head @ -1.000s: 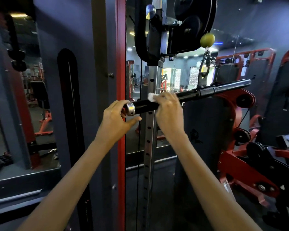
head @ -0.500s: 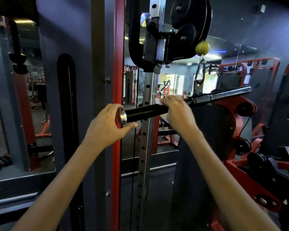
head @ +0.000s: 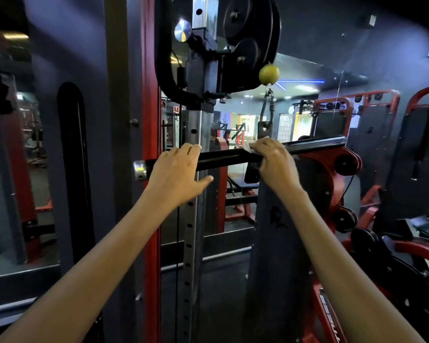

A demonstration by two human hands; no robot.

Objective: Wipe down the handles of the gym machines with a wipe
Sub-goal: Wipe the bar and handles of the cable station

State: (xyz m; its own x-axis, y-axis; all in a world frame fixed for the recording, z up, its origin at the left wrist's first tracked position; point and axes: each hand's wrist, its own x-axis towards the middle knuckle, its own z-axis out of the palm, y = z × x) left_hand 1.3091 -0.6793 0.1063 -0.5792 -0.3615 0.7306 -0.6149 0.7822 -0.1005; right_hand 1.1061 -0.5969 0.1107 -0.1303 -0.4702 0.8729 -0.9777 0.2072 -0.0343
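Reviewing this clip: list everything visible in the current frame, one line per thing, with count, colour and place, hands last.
bar handle: one, black with a silver end cap, hanging across the middle
wipe: one, white, on the bar under the right hand
stopper ball: one, yellow-green, above the bar's clip
pulleys: two, black, top centre
upright post: one, silver with holes, centre
red machine frame: red, at right
left hand: one, fingers hooked over the bar near the cap
right hand: one, gripping the wipe round the bar

Bar handle (head: 228, 158) black, with a silver end cap (head: 139, 170); wipe (head: 252, 147) white. Cable stopper ball (head: 269, 74) yellow-green. Machine frame (head: 150, 134) red beside a grey perforated upright (head: 193, 233); pulley wheels (head: 252, 26) black.
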